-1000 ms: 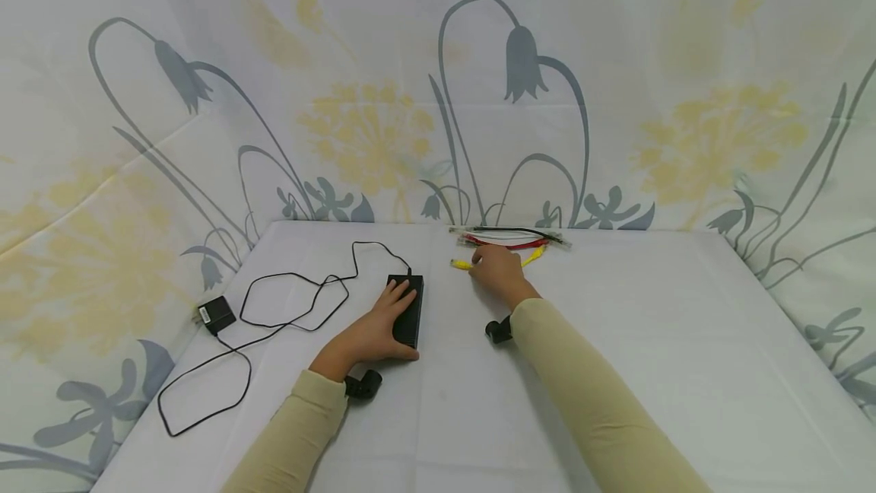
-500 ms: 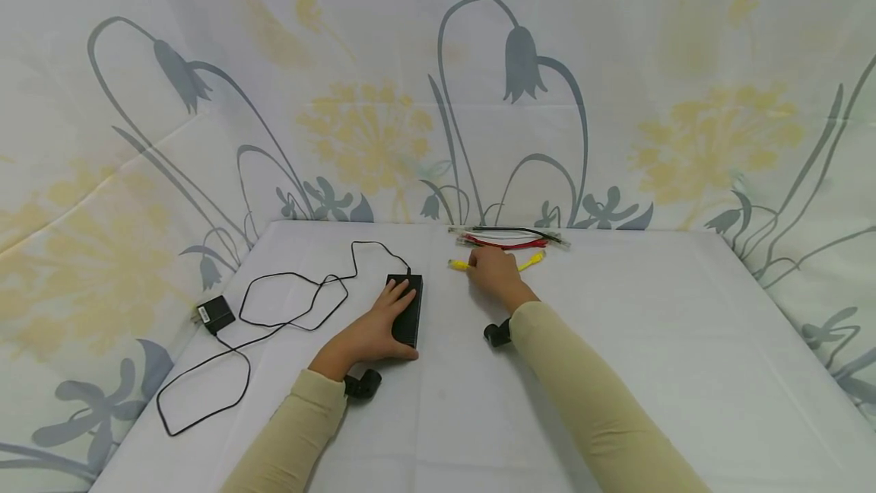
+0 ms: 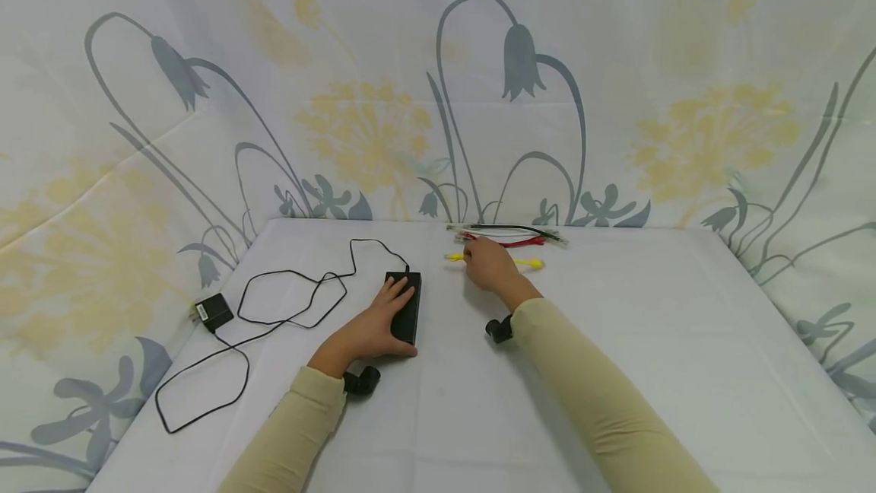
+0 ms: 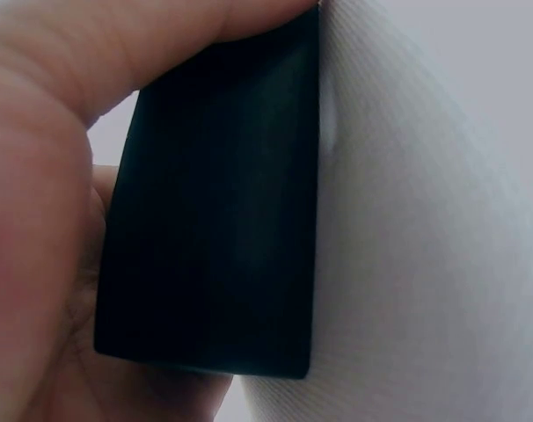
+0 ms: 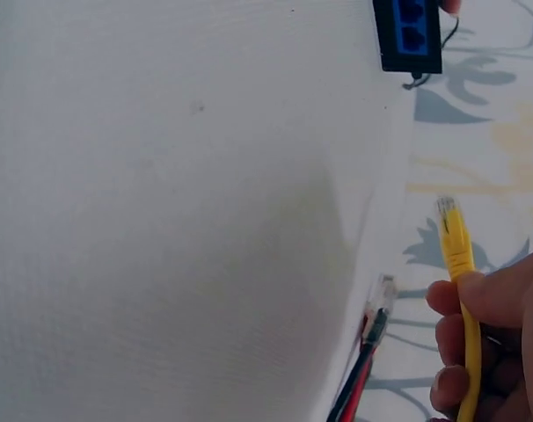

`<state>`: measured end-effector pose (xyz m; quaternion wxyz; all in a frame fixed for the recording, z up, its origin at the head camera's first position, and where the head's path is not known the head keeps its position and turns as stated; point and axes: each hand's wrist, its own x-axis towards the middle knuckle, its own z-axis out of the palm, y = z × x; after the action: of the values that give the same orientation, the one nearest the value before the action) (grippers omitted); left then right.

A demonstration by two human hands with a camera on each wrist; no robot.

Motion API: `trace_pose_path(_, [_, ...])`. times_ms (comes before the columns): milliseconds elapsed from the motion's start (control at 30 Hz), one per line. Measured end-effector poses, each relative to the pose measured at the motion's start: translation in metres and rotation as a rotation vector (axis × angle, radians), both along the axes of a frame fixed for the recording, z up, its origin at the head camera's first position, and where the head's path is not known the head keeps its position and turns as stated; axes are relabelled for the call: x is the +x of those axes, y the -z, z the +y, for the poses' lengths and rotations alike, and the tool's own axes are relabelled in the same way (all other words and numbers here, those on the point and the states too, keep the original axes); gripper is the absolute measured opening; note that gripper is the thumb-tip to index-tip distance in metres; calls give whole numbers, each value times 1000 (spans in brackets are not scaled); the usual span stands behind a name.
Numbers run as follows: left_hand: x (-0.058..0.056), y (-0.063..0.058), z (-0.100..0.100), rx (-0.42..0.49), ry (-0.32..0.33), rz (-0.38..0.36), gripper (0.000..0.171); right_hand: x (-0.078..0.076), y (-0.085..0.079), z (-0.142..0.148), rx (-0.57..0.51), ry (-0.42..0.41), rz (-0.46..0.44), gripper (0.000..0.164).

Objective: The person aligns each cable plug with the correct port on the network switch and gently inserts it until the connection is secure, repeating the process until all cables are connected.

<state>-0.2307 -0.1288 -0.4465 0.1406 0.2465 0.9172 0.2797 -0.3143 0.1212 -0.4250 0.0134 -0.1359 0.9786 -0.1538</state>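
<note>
My left hand holds a black network switch down on the white table, fingers spread over its top and thumb at the near end. In the left wrist view the thumb lies across the dark casing. A row of blue ports shows on the switch in the right wrist view. To the right, my right hand pinches a yellow Ethernet cable between thumb and fingers, just behind one plug. That clear plug sticks out past the fingertips; the hand covers the cable's middle in the head view.
Behind the right hand lie a black cable, a red cable and a pale one, bunched near the table's back edge. A power adapter sits at the left, its looped cord running to the switch. Flowered cloth hangs behind.
My right hand has moved slightly up and left in the head view, taking the yellow cable with it. The left hand keeps its place on the switch.
</note>
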Motion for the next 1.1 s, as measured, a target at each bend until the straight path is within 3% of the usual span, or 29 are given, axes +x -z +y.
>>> trace_pose_path(367, [-2, 1, 1, -15, -2, 6, 107, 5, -14, 6, -20, -33, -15, 34])
trace_pose_path(633, [-1, 4, -1, -6, -3, 3, 106, 6, -14, 11, -6, -112, -20, 30])
trace_pose_path(1100, [-1, 1, 0, 1, 3, 6, 107, 11, -6, 9, -28, -144, 7, 38])
